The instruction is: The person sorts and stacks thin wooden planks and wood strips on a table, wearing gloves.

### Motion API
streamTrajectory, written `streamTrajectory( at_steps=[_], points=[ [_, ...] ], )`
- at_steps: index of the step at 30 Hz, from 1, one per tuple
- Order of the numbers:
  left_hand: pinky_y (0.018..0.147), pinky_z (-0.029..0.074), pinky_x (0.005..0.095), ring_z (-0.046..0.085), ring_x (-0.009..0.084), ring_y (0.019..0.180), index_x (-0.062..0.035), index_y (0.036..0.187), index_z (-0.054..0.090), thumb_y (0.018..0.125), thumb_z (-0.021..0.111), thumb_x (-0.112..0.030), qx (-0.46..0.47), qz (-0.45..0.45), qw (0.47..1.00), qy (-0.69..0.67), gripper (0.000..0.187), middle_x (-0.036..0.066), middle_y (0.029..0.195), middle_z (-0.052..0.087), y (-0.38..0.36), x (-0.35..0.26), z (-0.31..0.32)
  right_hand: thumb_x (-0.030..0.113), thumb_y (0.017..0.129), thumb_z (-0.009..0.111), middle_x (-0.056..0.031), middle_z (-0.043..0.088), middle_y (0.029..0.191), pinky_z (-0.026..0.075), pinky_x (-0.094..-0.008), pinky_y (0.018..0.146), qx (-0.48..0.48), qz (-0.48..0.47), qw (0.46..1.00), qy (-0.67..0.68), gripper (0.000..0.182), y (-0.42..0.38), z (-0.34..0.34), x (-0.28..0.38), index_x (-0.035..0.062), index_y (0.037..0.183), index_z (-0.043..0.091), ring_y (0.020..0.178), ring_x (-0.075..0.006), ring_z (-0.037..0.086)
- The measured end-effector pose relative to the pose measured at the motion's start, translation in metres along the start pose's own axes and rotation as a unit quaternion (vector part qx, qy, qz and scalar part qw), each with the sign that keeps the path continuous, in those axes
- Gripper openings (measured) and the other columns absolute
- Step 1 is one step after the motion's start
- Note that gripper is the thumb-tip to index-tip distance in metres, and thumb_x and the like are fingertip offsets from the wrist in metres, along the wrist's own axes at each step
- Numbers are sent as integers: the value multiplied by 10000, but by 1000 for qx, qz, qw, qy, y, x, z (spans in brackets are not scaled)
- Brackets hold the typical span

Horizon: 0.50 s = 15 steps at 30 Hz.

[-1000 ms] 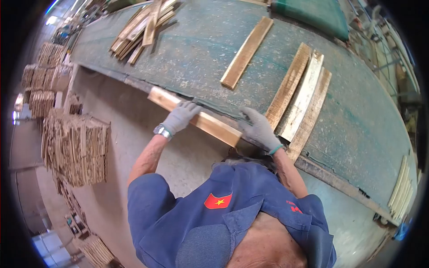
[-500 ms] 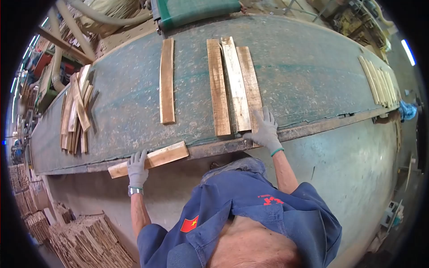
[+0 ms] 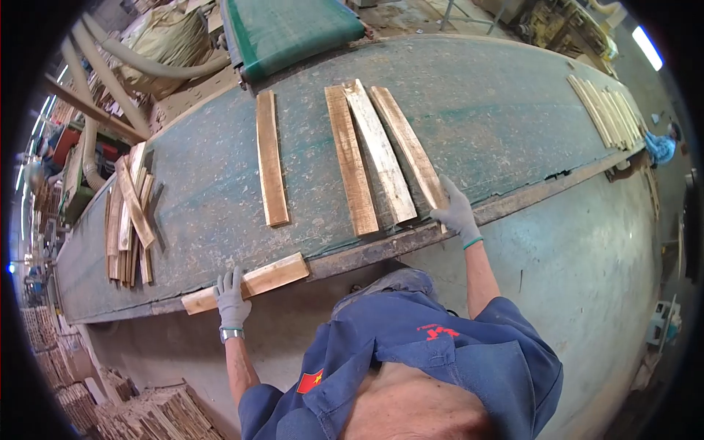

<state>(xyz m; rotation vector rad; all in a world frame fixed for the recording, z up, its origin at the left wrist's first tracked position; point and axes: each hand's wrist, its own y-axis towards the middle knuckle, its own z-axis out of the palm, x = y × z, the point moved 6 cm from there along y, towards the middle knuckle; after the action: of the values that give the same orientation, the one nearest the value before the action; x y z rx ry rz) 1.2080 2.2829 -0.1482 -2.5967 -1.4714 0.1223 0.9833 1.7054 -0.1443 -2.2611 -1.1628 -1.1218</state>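
My gloved left hand (image 3: 232, 299) is closed round a short wooden board (image 3: 273, 276) lying along the table's front edge. My gloved right hand (image 3: 457, 211) grips the near end of a long board (image 3: 409, 150), the rightmost of three near the middle. Just left of it lie a pale board (image 3: 380, 154) and a brown board (image 3: 350, 161), their far ends touching and near ends apart. Farther left, another brown board (image 3: 271, 160) lies on its own.
The long green-grey table (image 3: 198, 198) holds a stack of crossed boards (image 3: 130, 213) at left and a row of strips (image 3: 605, 110) at far right. Beyond that row is a person in blue (image 3: 661, 147). A green conveyor (image 3: 286, 37) meets the far edge.
My right hand has shifted slightly right with the near end of its board, which now slants away from the pale board. The pale board also slants more. The camera view has tilted a little.
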Motion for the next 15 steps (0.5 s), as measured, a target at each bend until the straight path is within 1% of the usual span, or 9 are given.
streamTrajectory(
  at_steps=[1,4,5,8,9,11,14,15],
  points=[
    [1149,266,520,318,400,1397,-214,1511,322,591,768,-69,15,-5,1000,0,1032,137,1468,415,1,-1,-2,122,612,724,-201,478,1435,410,-402,1093,-4,20,999,34,793,1,-7,-2,78,1376,513,1318,-367,459],
    [1154,253,535,305,408,1406,-212,1513,321,586,770,-75,41,-31,999,8,1039,154,1489,388,4,-3,-9,109,620,715,-203,472,1438,405,-404,1095,-42,-31,989,-137,778,9,1,-9,94,1374,524,1312,-379,461],
    [1159,241,545,287,416,1416,-217,1518,313,577,783,-87,50,-31,998,10,1060,164,1512,352,6,-2,-8,97,624,706,-204,474,1436,399,-413,1096,-52,-25,988,-143,763,11,5,-14,98,1366,533,1308,-380,464],
    [1157,238,557,283,425,1415,-233,1521,307,566,804,-98,28,-12,999,33,1084,158,1523,339,10,1,-4,138,628,764,-184,453,1456,408,-431,1083,-75,-22,982,-170,816,22,11,-20,134,1399,498,1309,-387,451],
    [1157,236,561,279,426,1417,-239,1523,304,564,810,-103,32,-13,999,30,1093,157,1527,333,11,4,-2,165,627,787,-178,448,1460,414,-433,1076,-66,22,975,-213,843,23,12,-25,147,1412,481,1309,-389,446],
    [1157,232,568,272,428,1422,-251,1527,298,559,822,-112,42,-16,999,21,1109,154,1536,321,12,3,-2,218,624,832,-164,436,1469,425,-439,1062,-47,109,948,-296,902,20,-4,17,173,1439,447,1309,-395,437],
    [1159,229,569,256,430,1430,-259,1530,292,545,846,-134,38,-27,999,9,1136,153,1551,303,10,1,-12,312,610,887,-154,347,1531,410,-412,1076,35,157,943,-290,997,20,-6,25,192,1472,402,1346,-353,408],
    [1160,228,570,250,430,1434,-260,1532,289,545,852,-146,43,-31,999,9,1142,153,1558,295,9,0,-17,310,613,881,-158,403,1485,429,-416,1052,21,150,950,-273,981,22,-5,20,189,1467,413,1309,-364,442]
  ],
)
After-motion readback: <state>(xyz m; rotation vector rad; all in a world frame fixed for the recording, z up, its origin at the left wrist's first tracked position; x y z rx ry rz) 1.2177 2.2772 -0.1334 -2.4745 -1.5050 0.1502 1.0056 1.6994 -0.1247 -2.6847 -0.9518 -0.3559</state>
